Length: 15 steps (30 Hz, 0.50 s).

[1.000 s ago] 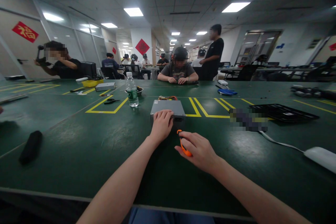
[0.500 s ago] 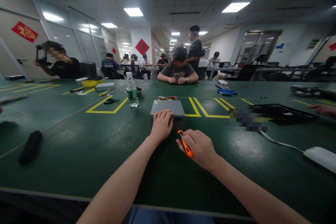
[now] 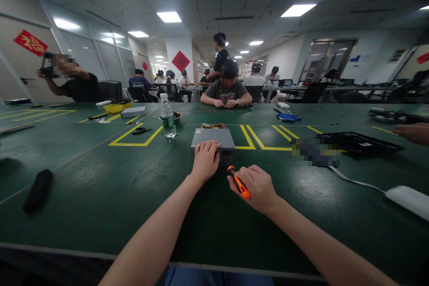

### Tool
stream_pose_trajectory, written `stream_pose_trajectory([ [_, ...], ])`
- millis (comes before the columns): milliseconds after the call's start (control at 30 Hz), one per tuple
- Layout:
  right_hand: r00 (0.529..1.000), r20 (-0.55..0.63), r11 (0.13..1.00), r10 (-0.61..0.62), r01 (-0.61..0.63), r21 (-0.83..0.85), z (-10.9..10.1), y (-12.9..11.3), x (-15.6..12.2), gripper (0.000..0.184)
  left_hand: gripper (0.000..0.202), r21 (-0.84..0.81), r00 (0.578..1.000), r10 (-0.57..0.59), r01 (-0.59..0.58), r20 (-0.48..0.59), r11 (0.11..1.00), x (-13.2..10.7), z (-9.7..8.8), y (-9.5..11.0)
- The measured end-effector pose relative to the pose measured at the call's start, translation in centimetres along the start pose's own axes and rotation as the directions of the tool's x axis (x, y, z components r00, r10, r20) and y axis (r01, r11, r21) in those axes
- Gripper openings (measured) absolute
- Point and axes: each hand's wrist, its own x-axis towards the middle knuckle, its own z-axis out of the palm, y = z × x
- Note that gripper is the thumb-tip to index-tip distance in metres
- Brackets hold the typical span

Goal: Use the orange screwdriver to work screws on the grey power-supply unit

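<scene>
Resting the curled left hand (image 3: 207,161) on the near edge of the grey metal box (image 3: 214,136), lying crosswise straight ahead on the table (image 3: 100,187); pinching the orange screwdriver (image 3: 241,187) in the right hand (image 3: 260,188), tip slanting up-left toward the box's near face, close beside it.

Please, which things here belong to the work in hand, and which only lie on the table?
In use: grey metal box under the left hand; orange screwdriver in the right hand.
Lying about: water bottle; black pouch; black tray; white device with cable.
</scene>
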Motion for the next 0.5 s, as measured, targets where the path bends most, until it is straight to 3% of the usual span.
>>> stream_pose_trajectory([
  [167, 0.999, -0.051, 1.000, -0.002, 0.003, 0.015, -1.2, 1.3, -0.9, 0.010, 0.024, 0.007, 1.000, 0.006, -0.006, 0.001, 1.000, -0.1, 0.0, 0.0],
  [500, 1.000, -0.023, 1.000, 0.015, -0.015, -0.005, -1.6, 2.3, -1.3, 0.008, 0.025, -0.005, 1.000, 0.001, -0.001, -0.004, 1.000, -0.1, 0.1, 0.0],
])
